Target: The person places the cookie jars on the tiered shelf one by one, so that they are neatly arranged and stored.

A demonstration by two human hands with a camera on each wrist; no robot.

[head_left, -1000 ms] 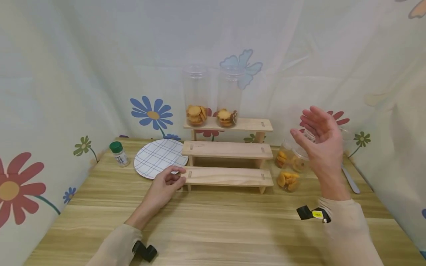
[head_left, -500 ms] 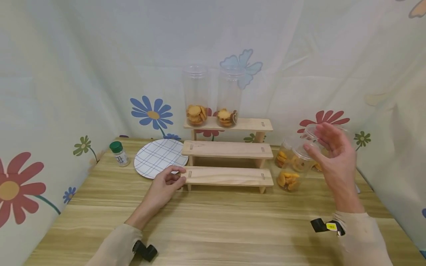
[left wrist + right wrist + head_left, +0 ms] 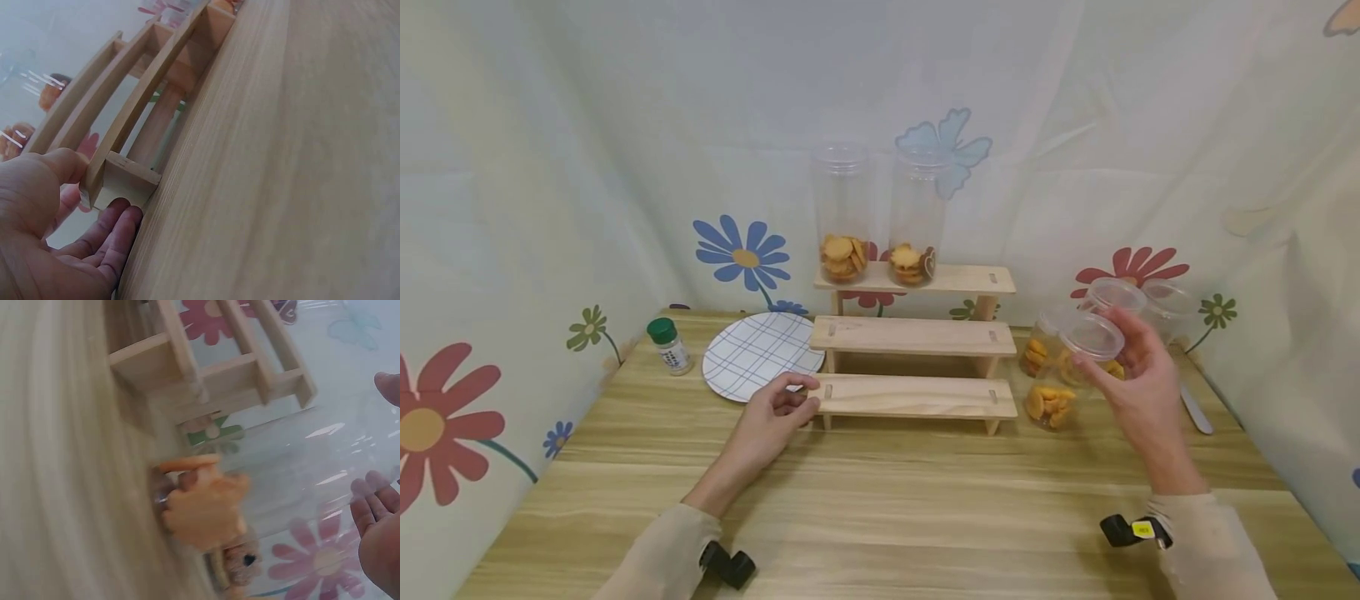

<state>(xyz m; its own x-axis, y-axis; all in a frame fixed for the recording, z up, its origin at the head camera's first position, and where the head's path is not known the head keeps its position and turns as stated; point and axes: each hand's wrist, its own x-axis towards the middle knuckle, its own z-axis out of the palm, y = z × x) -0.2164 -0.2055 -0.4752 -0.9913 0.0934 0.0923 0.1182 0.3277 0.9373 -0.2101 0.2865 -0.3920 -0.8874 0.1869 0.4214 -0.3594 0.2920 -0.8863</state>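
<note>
The right hand (image 3: pixel 1138 379) has come down around the front cookie jar (image 3: pixel 1052 405), right of the tiered wooden stand (image 3: pixel 917 396); that jar seems the focus. Whether it grips, I can't tell. The left hand (image 3: pixel 770 417) pinches the stand's end.

Jars (image 3: pixel 842 208) stand on and right of the rack (image 3: pixel 913 337), plate (image 3: pixel 763 357) left.

The right hand (image 3: pixel 382 547) is cut off by its wrist view's edge; the shaker label (image 3: pixel 676 359) is too small to read.
</note>
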